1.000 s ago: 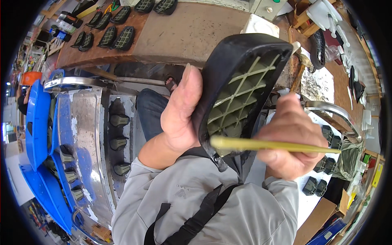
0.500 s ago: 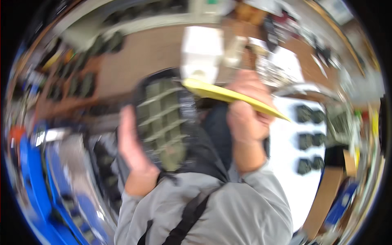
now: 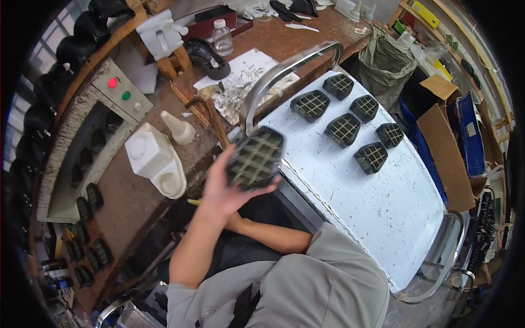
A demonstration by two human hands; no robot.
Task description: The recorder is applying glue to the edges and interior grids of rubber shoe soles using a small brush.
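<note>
My left hand (image 3: 217,188) is raised over the near edge of a white tabletop. It grips a dark block (image 3: 257,158) with an olive grid-patterned face, like a shoe sole piece; motion blurs it slightly. My right forearm crosses below the left one. The right hand (image 3: 235,221) is mostly hidden behind the left wrist, its fingers out of sight. A yellow flat strip (image 3: 194,201) sticks out just past the left wrist, in line with that hand. Similar grid-faced blocks (image 3: 342,130) stand in rows on the white tabletop (image 3: 377,218), grid side up.
A curved metal rail (image 3: 257,95) rises at the tabletop's far left corner. On the brown bench (image 3: 117,213) are a white plastic container (image 3: 150,156), a white nozzle bottle (image 3: 178,128), a stained sheet (image 3: 251,76) and more dark blocks (image 3: 93,254). Cardboard boxes (image 3: 445,158) stand right.
The view has swung right toward the white tabletop. My left hand, spread beside a grid-faced piece before, now holds a block up. The right hand with the yellow strip has moved lower, behind the left wrist.
</note>
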